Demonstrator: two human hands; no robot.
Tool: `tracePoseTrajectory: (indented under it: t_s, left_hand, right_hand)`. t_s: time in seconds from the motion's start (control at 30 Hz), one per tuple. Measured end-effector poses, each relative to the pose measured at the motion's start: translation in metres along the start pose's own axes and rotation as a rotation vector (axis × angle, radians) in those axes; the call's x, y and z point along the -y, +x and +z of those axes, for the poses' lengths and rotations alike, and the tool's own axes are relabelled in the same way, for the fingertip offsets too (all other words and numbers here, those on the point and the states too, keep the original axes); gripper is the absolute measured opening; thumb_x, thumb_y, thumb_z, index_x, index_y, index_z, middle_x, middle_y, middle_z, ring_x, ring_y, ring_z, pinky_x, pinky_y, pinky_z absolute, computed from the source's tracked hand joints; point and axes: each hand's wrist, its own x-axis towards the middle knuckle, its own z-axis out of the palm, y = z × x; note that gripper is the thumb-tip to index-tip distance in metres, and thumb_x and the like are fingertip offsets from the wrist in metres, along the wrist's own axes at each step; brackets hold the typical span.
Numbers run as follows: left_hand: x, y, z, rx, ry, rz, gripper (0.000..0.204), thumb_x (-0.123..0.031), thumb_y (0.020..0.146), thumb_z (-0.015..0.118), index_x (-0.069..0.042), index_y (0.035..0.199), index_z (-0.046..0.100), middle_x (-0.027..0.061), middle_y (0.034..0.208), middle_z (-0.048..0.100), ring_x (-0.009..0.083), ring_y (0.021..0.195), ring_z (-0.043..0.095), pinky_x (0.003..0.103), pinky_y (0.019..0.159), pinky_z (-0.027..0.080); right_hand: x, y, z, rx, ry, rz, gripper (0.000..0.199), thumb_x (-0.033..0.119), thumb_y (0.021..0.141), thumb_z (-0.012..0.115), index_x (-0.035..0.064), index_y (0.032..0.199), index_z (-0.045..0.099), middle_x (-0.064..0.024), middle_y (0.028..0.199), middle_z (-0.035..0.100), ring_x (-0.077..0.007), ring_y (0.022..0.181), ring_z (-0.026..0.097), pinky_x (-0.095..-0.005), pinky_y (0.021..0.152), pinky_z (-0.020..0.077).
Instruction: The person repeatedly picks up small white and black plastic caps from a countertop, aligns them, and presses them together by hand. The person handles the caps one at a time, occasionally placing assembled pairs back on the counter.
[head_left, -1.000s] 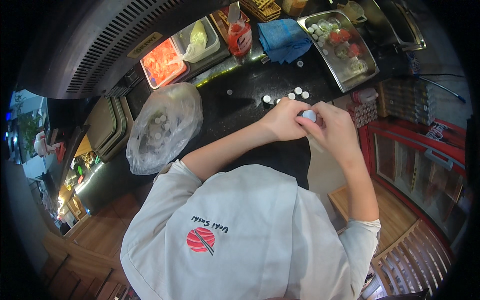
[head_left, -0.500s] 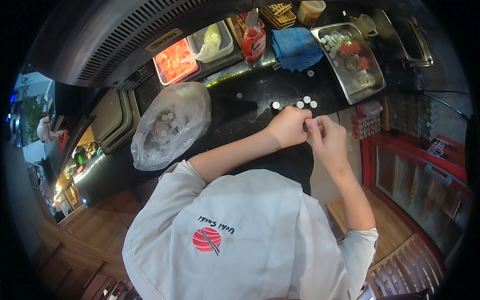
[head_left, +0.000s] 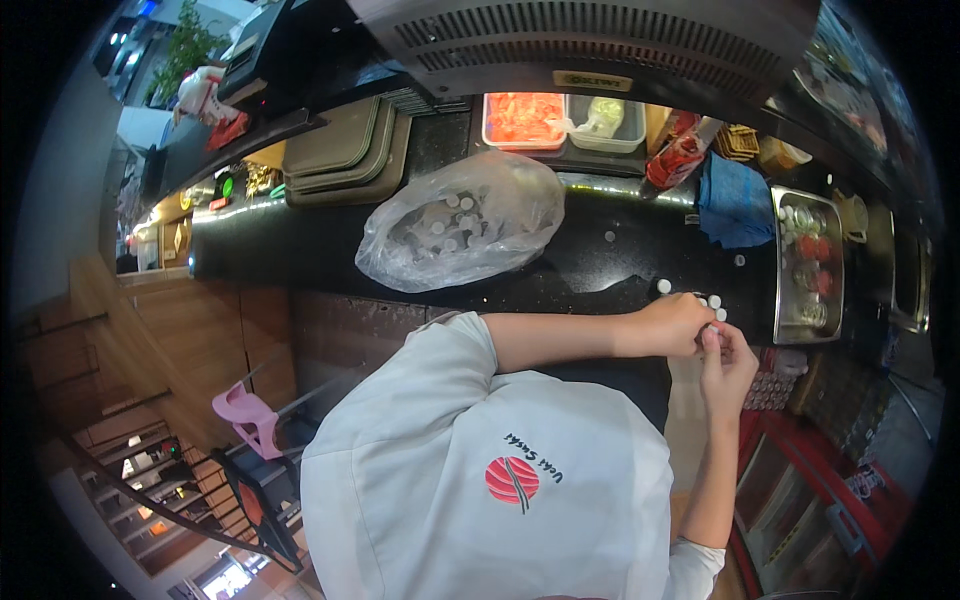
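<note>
My left hand [head_left: 672, 325] is closed over the black counter, its fingers curled around something small that they mostly hide. My right hand [head_left: 730, 365] meets it on the right, thumb and fingers pinched at a small white cap [head_left: 712, 329]. Just beyond my hands stand several small bottles with white caps, among them one bottle [head_left: 664, 287] left of the others and another bottle [head_left: 715, 301] partly behind my left hand. A clear plastic bag [head_left: 520, 215], holding many small white-capped pieces, lies on the counter to the left.
On the right is a metal tray [head_left: 777, 235] of small containers, some red. Behind the counter [head_left: 300, 245] are a blue cloth [head_left: 735, 200], a red bottle [head_left: 675, 160], tubs of orange-red food [head_left: 523, 118] and green food [head_left: 603, 116], and stacked brown trays [head_left: 335, 140]. A vented metal appliance overhangs the back.
The view has turned left, so counter and bag appear farther right. Both hands stay together, with the right fingers now at a white cap.
</note>
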Motion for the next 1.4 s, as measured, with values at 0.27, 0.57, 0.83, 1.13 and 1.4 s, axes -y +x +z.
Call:
tracePoseTrajectory:
  t_s: [0.27, 0.57, 0.83, 1.13, 1.4]
  left_hand:
    - [0.044, -0.019, -0.051, 0.516, -0.466, 0.028, 0.018, -0.017, 0.075, 0.075, -0.006, 0.088, 0.072, 0.0196, 0.080, 0.071, 0.0407, 0.079, 0.070, 0.042, 0.075, 0.055]
    - [0.049, -0.053, -0.073, -0.170, 0.025, -0.205, 0.028, -0.017, 0.075, 0.076, -0.003, 0.099, 0.070, 0.0209, 0.090, 0.071, 0.0410, 0.089, 0.069, 0.045, 0.079, 0.056]
    - [0.099, -0.143, -0.225, -0.242, 0.453, -0.825, 0.023, -0.021, 0.089, 0.062, -0.007, 0.099, 0.077, 0.0196, 0.098, 0.074, 0.0382, 0.095, 0.071, 0.048, 0.085, 0.056]
    - [0.236, -0.227, -0.237, -0.330, 0.749, -1.217, 0.028, -0.033, 0.086, 0.076, -0.007, 0.097, 0.079, 0.0195, 0.105, 0.075, 0.0363, 0.103, 0.071, 0.044, 0.088, 0.058]
    - [0.240, -0.234, -0.236, -0.570, 0.523, -1.099, 0.023, -0.028, 0.084, 0.079, -0.005, 0.091, 0.080, 0.0183, 0.083, 0.075, 0.0344, 0.076, 0.075, 0.039, 0.076, 0.060]
  right_hand:
    - [0.040, 0.023, 0.014, 0.368, -0.107, -0.345, 0.025, 0.004, 0.083, 0.075, 0.0004, 0.107, 0.069, -0.0143, 0.086, 0.064, -0.0274, 0.071, 0.063, -0.0353, 0.066, 0.0502]
    - [0.035, 0.057, 0.076, 0.250, -0.013, -0.387, 0.020, 0.002, 0.088, 0.069, -0.0009, 0.108, 0.069, -0.0147, 0.085, 0.065, -0.0258, 0.072, 0.065, -0.0343, 0.067, 0.0504]
    - [-0.039, 0.109, 0.089, 0.130, -0.329, -0.319, 0.023, 0.013, 0.094, 0.070, 0.0018, 0.113, 0.069, -0.0182, 0.096, 0.069, -0.0343, 0.082, 0.069, -0.0411, 0.073, 0.0539]
    - [-0.122, 0.130, 0.089, 0.175, -0.622, -0.210, 0.020, 0.018, 0.089, 0.073, 0.0132, 0.109, 0.072, -0.0137, 0.096, 0.069, -0.0372, 0.088, 0.069, -0.0467, 0.074, 0.0554]
    - [-0.089, 0.124, 0.081, 0.068, -0.560, -0.106, 0.024, 0.019, 0.093, 0.071, 0.0100, 0.115, 0.073, -0.0139, 0.101, 0.070, -0.0337, 0.091, 0.069, -0.0435, 0.077, 0.0552]
